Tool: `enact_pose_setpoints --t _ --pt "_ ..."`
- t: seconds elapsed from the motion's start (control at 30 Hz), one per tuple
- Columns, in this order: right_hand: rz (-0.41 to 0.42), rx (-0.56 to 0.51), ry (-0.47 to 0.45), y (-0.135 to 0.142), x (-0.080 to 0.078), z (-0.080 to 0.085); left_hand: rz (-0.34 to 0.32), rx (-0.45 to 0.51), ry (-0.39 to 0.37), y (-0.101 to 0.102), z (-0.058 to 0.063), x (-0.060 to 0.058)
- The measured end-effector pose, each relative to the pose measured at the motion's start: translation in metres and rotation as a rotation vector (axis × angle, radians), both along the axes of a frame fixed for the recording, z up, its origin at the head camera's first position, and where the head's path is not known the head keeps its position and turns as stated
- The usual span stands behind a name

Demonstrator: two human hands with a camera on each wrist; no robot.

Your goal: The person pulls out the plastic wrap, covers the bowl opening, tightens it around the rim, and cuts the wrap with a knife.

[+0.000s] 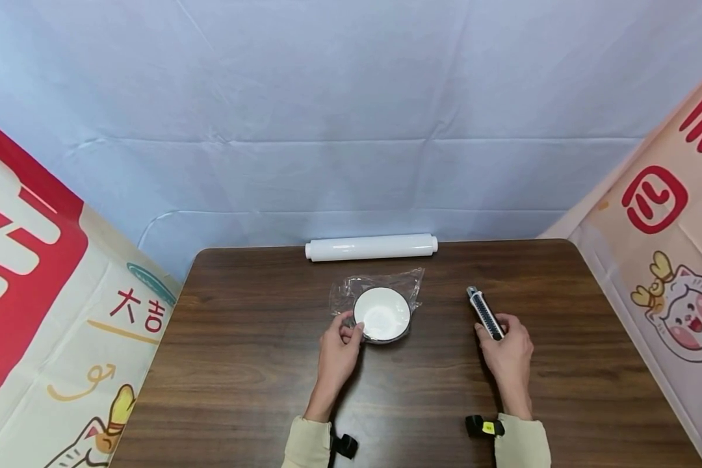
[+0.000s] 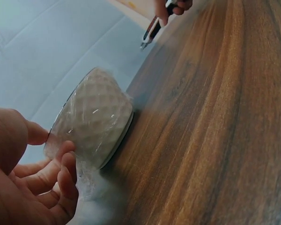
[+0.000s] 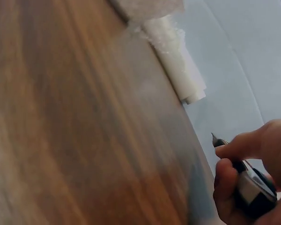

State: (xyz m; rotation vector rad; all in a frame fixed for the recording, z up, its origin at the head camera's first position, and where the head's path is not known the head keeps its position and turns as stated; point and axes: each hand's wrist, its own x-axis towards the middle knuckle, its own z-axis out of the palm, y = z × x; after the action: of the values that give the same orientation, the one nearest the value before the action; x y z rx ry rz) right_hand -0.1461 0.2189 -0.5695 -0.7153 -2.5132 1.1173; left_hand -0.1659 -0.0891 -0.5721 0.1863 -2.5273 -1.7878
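Observation:
A white bowl (image 1: 382,314) with a dark rim and a dimpled outer wall stands near the middle of the table. Clear plastic film (image 1: 351,289) clings round its outside and spreads out behind it. My left hand (image 1: 337,348) pinches the bowl's left edge, thumb at the rim and fingers bent against the film-covered side (image 2: 91,112). Off to the right, my right hand (image 1: 507,344) grips a utility knife (image 1: 485,313), its front end pointing away from me. A small pointed tip shows at the knife's front in the right wrist view.
Along the back edge of the brown wooden table (image 1: 257,383) lies a white roll of film (image 1: 371,247). A pale blue cloth (image 1: 327,130) hangs behind the table. Printed banners (image 1: 667,312) flank both sides.

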Motion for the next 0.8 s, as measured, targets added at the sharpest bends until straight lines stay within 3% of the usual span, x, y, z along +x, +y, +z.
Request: enact_pose_setpoints --t 0.17,0.33,0.8 --pt "-0.043 0.092 0.032 -0.0003 -0.0018 -0.0006 -0.008 0.011 0.003 0.0001 0.0011 -0.0001" --pt "-0.039 0.162 -0.018 0.0023 -0.0037 -0.0001 -0.004 0.006 0.006 0.0007 0.0008 -0.0002" --pt "0.016 0.204 -0.101 0.0084 -0.0075 -0.0057 0.005 -0.009 0.012 0.0017 0.0025 0.0008"
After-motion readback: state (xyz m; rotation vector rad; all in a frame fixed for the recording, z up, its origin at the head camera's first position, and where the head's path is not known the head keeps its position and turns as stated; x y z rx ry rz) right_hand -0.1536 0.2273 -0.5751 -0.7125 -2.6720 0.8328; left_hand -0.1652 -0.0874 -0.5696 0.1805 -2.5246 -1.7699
